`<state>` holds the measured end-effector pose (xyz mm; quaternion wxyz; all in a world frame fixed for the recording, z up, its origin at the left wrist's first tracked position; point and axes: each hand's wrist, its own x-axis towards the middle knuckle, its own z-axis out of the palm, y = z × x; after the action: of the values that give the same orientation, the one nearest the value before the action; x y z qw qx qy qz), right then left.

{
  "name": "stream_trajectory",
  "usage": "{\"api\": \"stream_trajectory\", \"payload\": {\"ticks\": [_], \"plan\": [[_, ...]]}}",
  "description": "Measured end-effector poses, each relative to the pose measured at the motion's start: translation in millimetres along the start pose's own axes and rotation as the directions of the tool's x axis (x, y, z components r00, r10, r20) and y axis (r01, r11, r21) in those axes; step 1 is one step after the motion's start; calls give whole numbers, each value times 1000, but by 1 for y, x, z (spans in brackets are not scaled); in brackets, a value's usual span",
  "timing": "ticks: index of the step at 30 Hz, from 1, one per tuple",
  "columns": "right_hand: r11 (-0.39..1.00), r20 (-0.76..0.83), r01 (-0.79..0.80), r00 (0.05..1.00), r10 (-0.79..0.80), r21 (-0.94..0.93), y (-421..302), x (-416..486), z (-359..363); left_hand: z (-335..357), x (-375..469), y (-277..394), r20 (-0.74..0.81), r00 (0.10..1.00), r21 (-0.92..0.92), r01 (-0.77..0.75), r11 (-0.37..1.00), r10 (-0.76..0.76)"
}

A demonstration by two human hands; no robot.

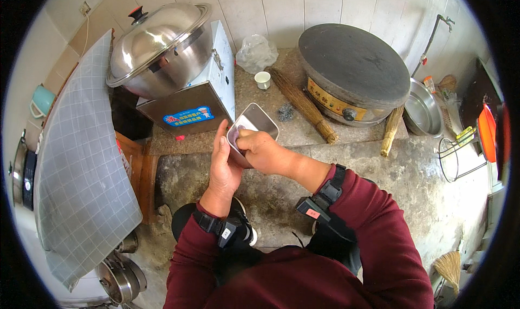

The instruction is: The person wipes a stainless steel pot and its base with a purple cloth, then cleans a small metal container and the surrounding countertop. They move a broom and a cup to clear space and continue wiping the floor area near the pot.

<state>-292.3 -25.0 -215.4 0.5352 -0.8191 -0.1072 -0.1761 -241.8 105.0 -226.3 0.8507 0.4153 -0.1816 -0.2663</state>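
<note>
A small rectangular stainless-steel container is tilted in front of me, above the near edge of the stone counter. My left hand supports it along its left side and underneath, fingers pointing up past the rim. Inside the opening, my right hand grips a greyish-purple cloth and presses it against the left inner wall. Part of the cloth and the container's bottom are hidden behind the right hand. Beyond the container stand a small white cup and a steel-wool scourer.
A round griddle stands at the right, beside straw brushes. A large lidded steel pot sits on a metal box at left. A plastic bag lies by the wall. A steel basin is far right.
</note>
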Motion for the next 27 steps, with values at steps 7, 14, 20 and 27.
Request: {"api": "stream_trajectory", "payload": {"ticks": [7,14,20,27], "plan": [[969,-100,-52,995,29,-240,-4,-2,12,7,-2,9,-65,998,145,-13,989,22],[960,-148,-44,989,3,-277,10,5,14,4,2,-3,-8,994,200,-108,974,112],[978,152,12,988,20,-206,6,-5,1,-12,5,-1,5,997,178,-74,981,75],[670,-96,-76,995,7,-739,-4,-6,-28,-10,7,-5,8,980,224,-193,955,196]]}}
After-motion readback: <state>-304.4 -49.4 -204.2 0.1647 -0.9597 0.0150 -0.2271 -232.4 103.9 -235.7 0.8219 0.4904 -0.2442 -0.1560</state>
